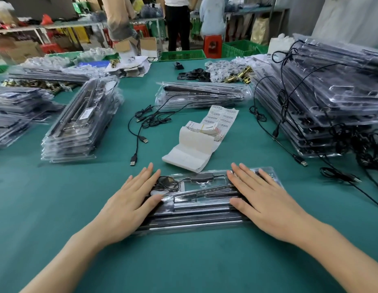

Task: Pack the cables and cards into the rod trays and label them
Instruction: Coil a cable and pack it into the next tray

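Observation:
A clear plastic rod tray point(202, 205) lies on the green table point(184, 261) right in front of me, with dark rods, a coiled black cable point(168, 183) and a white card inside. My left hand point(129, 205) presses flat on the tray's left end, fingers straight. My right hand point(262, 200) presses flat on its right end. A strip of barcode labels point(205, 137) on white backing paper lies just beyond the tray. Loose black USB cables point(141, 127) lie left of the labels.
Stacks of rod trays stand at the left point(78, 123), centre back point(203, 95) and right point(323, 96), the right one draped with cables. Brass parts point(240, 76) and black pieces lie at the back. Green crates point(181, 55) and several people stand beyond the table.

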The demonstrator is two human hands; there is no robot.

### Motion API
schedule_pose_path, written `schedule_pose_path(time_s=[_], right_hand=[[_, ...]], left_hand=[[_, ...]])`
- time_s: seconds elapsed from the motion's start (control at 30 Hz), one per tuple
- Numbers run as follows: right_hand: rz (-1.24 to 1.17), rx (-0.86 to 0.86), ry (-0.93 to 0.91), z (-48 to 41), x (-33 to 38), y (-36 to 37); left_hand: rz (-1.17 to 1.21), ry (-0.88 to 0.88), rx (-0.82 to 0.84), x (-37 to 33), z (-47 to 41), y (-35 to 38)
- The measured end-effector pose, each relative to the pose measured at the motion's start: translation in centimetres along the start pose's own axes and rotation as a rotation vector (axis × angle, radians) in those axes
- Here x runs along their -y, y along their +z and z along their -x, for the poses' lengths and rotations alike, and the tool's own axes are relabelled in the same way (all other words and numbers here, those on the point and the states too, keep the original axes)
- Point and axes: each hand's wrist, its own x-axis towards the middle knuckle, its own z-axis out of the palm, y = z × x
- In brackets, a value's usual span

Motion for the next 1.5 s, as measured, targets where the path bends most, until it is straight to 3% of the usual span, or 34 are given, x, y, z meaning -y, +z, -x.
schedule_pose_path(time_s=[0.1,0.2,0.27,0.37,0.47,0.73,0.9,1.17,1.27,1.37,1.5], right_hand=[[-0.061,0.006,-0.031,0.0,-0.3,-0.2],[-0.174,-0.079,-0.05,-0.9,-1.0,-1.7],[-0.219,-0.148,-0.037,-2.2,-1.6,-3.1],[-0.151,0.003,0.011,-4.6,-2.1,-4.5],[-0.109,0.167,-0.006,-6.4,-2.7,-5.0],[-0.233,0.43,0.0,-7.7,-3.7,-6.5],[-0.386,0.425,-0.068,-6.5,-3.8,-7.7],[-0.557,0.307,-0.065,-5.0,-3.5,-10.6],[-0.562,0.418,-0.02,-4.5,-4.3,-11.9],[-0.61,0.515,0.019,-4.0,-5.2,-12.0],[-0.702,0.492,0.003,-4.4,-6.0,-11.6]], left_hand=[[0.056,-0.007,0.02,0.2,0.2,-0.6],[0.293,-0.087,0.041,0.8,0.0,-2.2],[0.175,-0.086,-0.006,1.6,-0.2,-3.2],[-0.068,-0.055,0.029,3.0,-0.9,-4.5],[-0.07,-0.063,0.121,3.5,-1.6,-5.7],[0.249,-0.174,0.247,4.0,-2.8,-7.0],[0.601,-0.166,0.318,4.5,-2.1,-8.2],[1.05,-0.092,0.005,5.1,-2.8,-7.1],[1.154,-0.096,-0.062,4.9,-3.7,-6.5],[1.135,-0.098,-0.167,4.6,-4.8,-5.9],[0.991,-0.08,-0.197,4.7,-6.2,-5.4]])
